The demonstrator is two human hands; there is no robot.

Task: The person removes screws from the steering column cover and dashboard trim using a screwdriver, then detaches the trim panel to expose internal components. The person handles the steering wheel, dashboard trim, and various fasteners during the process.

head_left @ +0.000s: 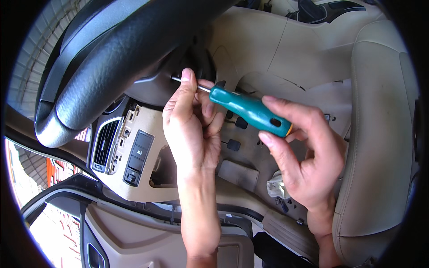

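Note:
A screwdriver (pixel 243 107) with a green handle and a thin metal shaft lies between my two hands, its tip pointing left at the dark steering column cover (pixel 149 89). My right hand (pixel 308 147) is closed on the butt of the handle, thumb on one side and fingers on the other. With thumb and fingers my left hand (pixel 190 120) pinches the shaft close to the tip. Whether the tip sits in a screw cannot be made out. The black steering wheel (pixel 103 71) rises just above and left of my left hand.
A beige dash panel (pixel 143 116) with an air vent (pixel 106 143) and switches (pixel 138 154) is left of my left forearm. Pedals (pixel 233 144) and a crumpled white item (pixel 278 185) are in the footwell. The seat (pixel 380 134) is at right, the open door (pixel 147 236) below.

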